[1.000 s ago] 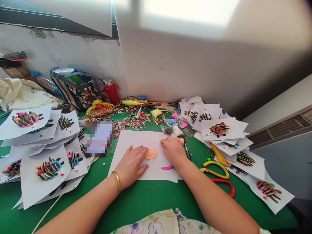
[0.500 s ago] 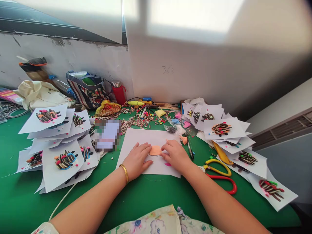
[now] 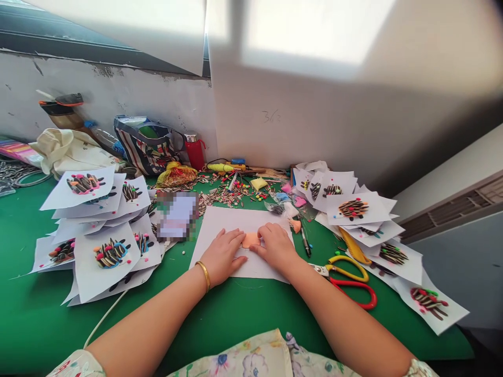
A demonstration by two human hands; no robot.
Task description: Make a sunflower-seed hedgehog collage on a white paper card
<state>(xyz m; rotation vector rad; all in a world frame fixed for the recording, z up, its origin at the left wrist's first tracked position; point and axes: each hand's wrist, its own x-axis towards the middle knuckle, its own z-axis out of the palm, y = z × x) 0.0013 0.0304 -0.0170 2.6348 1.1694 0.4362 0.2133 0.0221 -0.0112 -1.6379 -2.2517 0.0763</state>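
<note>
A flat orange patch of clay (image 3: 250, 240) lies on a white sheet of paper (image 3: 220, 220) in the middle. My left hand (image 3: 226, 257) rests flat on the sheet with its fingers spread, fingertips at the patch's left edge. My right hand (image 3: 276, 248) is at the patch's right side, its thumb and bent fingers touching the clay's edge; the thumb lies over the lower right part. Neither hand lifts anything. The right hand covers part of the sheet's right side.
Stacks of decorated cards stand at left (image 3: 106, 256) and right (image 3: 357, 209). Scissors (image 3: 348, 275) and a black pen (image 3: 305, 242) lie right of the sheet. Behind it are scattered seeds (image 3: 223, 196), a yellow packet (image 3: 258, 183) and a red bottle (image 3: 194, 152).
My right hand has shifted slightly left, its thumb now pressing over the clay's edge. The pink piece near it is now hidden. The view has shifted a little.
</note>
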